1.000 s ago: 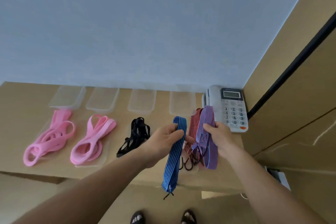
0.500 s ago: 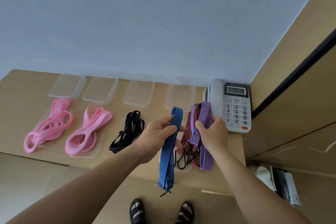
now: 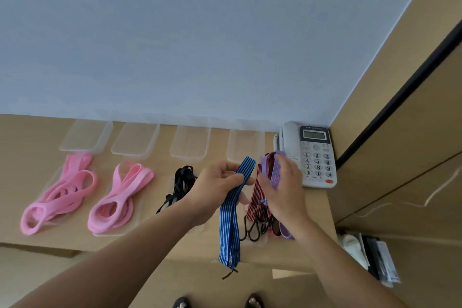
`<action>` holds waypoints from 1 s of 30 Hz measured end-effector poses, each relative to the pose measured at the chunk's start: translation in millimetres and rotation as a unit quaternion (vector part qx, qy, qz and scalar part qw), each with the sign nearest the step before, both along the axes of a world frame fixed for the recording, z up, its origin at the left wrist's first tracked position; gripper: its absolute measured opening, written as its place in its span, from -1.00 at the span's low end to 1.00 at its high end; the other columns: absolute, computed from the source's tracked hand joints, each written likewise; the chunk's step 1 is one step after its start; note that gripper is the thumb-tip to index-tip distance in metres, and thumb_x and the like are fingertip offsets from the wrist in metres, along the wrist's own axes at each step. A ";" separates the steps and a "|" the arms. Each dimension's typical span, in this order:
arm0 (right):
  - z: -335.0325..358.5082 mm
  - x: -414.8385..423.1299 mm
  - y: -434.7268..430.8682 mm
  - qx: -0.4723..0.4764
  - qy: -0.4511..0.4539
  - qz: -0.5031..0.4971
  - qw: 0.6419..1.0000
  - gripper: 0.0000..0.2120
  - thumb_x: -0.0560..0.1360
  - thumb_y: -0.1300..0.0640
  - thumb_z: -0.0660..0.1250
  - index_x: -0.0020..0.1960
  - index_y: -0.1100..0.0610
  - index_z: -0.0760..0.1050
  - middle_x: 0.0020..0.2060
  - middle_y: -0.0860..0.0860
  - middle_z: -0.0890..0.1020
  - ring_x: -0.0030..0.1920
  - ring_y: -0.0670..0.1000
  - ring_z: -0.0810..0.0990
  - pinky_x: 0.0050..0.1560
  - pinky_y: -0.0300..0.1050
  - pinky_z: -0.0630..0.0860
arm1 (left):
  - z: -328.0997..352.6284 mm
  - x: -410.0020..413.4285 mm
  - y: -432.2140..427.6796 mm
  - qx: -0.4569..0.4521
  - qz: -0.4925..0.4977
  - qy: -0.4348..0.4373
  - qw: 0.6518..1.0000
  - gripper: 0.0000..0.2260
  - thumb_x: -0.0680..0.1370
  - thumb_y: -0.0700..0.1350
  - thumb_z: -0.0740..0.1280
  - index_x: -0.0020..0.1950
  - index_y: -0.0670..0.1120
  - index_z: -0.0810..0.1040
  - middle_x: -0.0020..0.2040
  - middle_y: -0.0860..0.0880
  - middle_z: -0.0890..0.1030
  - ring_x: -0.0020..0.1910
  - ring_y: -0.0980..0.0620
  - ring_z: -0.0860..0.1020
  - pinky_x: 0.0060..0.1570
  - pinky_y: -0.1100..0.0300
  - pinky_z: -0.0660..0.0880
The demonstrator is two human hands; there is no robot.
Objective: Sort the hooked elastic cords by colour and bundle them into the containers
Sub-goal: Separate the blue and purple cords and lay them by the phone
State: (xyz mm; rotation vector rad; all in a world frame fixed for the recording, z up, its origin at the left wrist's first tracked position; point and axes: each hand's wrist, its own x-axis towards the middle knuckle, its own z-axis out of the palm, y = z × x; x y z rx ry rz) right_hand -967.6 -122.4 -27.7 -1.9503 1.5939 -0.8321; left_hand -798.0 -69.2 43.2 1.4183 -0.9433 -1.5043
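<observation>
Pale wooden desk (image 3: pixel 30 132) against a blue wall (image 3: pixel 200 45) held your work, and by my judgement the colour sorting was well on while the bundling into boxes had not begun; four clear plastic containers (image 3: pixel 136 141) stood in a row at the back with nothing visible inside them; a pink bundle (image 3: pixel 60 195), a second pink bundle (image 3: pixel 120 195) and a black bundle (image 3: pixel 181 182) lay grouped in front of them. Your left hand (image 3: pixel 215 187) pinched a folded blue striped cord (image 3: pixel 231 220) that hung past the desk edge; your right hand (image 3: pixel 285 187), just beside it, gripped a purple cord (image 3: pixel 276 172) over a red striped cord (image 3: pixel 257 195) near the telephone (image 3: pixel 315 155); whether it held the red one too, I could not tell.
</observation>
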 end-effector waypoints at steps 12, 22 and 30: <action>78.2 50.8 18.1 -0.068 -0.068 0.150 0.984 -0.77 0.56 0.23 0.25 0.14 0.06 0.59 -0.04 -0.09 0.63 0.02 -0.02 0.56 0.04 0.00 0.48 | 42.4 44.5 31.7 -0.052 -0.075 0.120 0.989 -0.83 0.64 -0.28 0.18 0.11 -0.27 0.53 0.02 -0.28 0.65 -0.28 -0.11 0.63 -0.21 0.10 0.54; 135.6 76.1 2.1 -0.112 -0.062 0.118 0.985 -0.76 0.56 0.28 0.25 0.14 0.08 0.61 -0.14 -0.02 0.68 -0.12 0.01 0.62 -0.06 -0.06 0.52 | 43.6 72.0 59.7 -0.064 -0.151 0.198 0.966 -0.68 0.59 -0.13 0.12 0.23 -0.30 0.42 -0.06 -0.23 0.61 -0.10 -0.16 0.59 -0.14 0.12 0.54; 83.7 82.8 26.6 0.169 -0.076 0.240 0.953 -0.87 0.61 0.11 0.25 -0.04 -0.03 0.56 -0.15 0.17 0.64 -0.16 0.01 0.55 -0.13 -0.12 0.42 | 61.2 71.0 36.7 -0.140 0.132 0.168 0.967 -0.92 0.65 -0.21 0.20 0.05 -0.22 0.43 -0.21 -0.15 0.62 -0.32 -0.03 0.56 -0.25 0.10 0.55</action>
